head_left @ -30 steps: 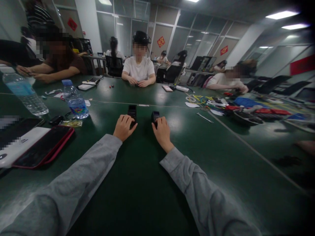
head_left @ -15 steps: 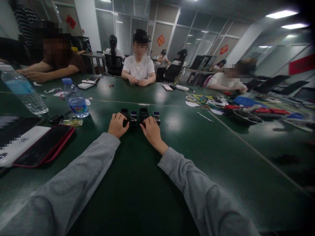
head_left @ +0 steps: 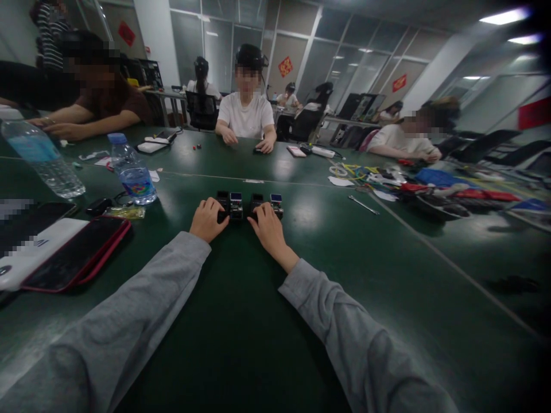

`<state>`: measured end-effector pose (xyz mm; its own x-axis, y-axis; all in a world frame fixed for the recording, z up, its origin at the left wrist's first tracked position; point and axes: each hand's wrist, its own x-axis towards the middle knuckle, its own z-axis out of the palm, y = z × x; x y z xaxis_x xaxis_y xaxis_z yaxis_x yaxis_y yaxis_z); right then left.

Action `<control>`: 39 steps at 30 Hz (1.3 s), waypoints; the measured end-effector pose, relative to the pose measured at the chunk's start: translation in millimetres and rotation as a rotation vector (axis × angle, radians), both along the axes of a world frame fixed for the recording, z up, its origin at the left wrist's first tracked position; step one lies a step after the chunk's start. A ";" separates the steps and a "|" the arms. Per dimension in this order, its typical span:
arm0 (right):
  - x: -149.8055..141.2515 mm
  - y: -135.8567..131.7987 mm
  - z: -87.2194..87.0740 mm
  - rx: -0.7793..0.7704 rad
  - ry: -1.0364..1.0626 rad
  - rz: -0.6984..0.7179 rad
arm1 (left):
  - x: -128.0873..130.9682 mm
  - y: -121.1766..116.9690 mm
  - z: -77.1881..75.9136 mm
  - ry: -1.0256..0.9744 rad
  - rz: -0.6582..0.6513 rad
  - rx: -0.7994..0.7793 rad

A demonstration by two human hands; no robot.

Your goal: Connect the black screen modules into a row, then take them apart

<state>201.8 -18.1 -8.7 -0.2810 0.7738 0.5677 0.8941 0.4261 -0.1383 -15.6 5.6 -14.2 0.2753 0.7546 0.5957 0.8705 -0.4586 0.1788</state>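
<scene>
Two small black devices stand side by side on the dark green table (head_left: 241, 298) in front of me, each with a small blue screen and shiny metal-looking parts on its right side. My left hand (head_left: 208, 221) curls round the left side of the left device (head_left: 236, 206), thumb at its near edge. Over the near part of the right device (head_left: 276, 199) lies my right hand (head_left: 267, 226), its fingers bent round the black block. My fingers partly hide both blocks. What kind of devices they are, I cannot tell.
Two water bottles (head_left: 131, 175) and several phones (head_left: 81, 252) lie or stand at left. A wrench (head_left: 364, 205) rests right of the devices. Cables and coloured cloth-like items (head_left: 447, 189) are heaped farther right. A person (head_left: 245, 115) sits opposite; others sit around.
The right device's black block shows less beyond my right fingers. Both my hands stay nearly in place. The person opposite has moved their hands apart. The view has shifted slightly.
</scene>
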 end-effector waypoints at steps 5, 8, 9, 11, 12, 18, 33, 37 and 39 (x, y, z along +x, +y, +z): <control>1.8 0.9 -0.4 0.015 0.025 0.032 | 1.9 -2.2 1.9 0.018 0.054 -0.010; 2.3 0.9 -0.2 0.022 0.024 0.058 | 2.3 -3.5 3.3 0.010 0.067 -0.013; 2.3 0.8 -0.3 0.023 0.020 0.063 | 2.4 -3.7 3.6 0.006 0.068 -0.016; 2.2 0.7 -0.8 0.024 0.015 0.064 | 2.6 -4.0 3.8 -0.002 0.070 -0.019; 2.2 0.7 -1.1 0.023 0.016 0.062 | 2.6 -4.1 3.8 -0.007 0.073 -0.019; 3.7 2.2 -3.6 -0.011 0.064 0.073 | 2.0 -2.5 2.7 -0.008 0.062 -0.010; 32.5 5.8 10.2 0.149 0.230 -0.078 | 8.6 -12.8 8.8 -0.062 -0.002 0.030; 52.0 21.1 -2.0 0.115 0.240 -0.172 | 8.3 -10.3 6.0 -0.002 -0.115 0.000; 53.7 24.3 -8.4 0.067 0.185 -0.153 | 8.0 -8.2 4.0 0.004 -0.120 -0.012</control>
